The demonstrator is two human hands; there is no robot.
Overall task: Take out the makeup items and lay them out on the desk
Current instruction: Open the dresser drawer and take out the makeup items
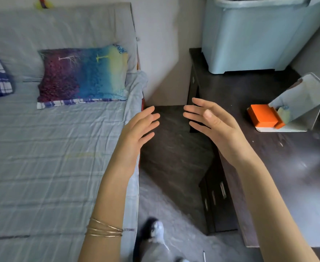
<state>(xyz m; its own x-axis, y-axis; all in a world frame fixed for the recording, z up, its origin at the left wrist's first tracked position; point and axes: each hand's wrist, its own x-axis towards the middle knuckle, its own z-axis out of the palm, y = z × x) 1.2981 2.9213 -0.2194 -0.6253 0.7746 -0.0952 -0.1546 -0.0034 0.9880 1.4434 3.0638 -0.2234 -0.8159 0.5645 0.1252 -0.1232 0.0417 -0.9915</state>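
Gold bangles on the left forearm, nearest the camera. Left hand and right hand: raised, palms facing, fingers straight and spread, holding nothing. Dark wooden desk at right (drawers below). On it: orange box against a tilted mirror stand; makeup items not discernible. Farther: pale blue bin. Left: bed, multicoloured pillow.
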